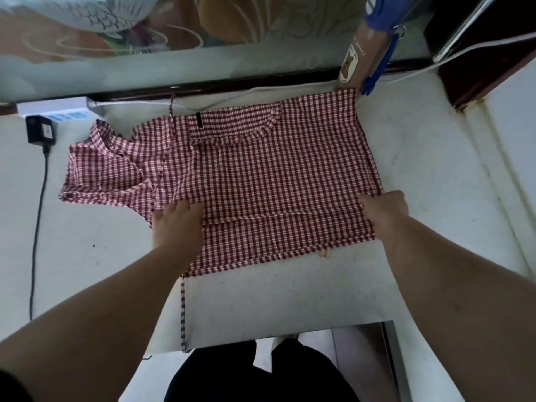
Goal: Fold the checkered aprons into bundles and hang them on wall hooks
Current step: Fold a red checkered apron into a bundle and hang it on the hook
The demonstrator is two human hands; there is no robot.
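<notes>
so, apron: red checks, spread across the middle of the white bench, near part folded over.
left hand: on the fold's left end; grip cannot be told.
right hand: pinches the fold's right edge.
strap: trails to the bench's near edge.

White counter: red checkered apron spread flat; power strip, black adapter at far left.

1. Left hand, centre-left of frame: bare forearm enters from lower left, palm down, grip unclear.
2. Right hand, centre-right: knuckles up, fingers curled on red-and-white checkered fabric apron edge.
</notes>
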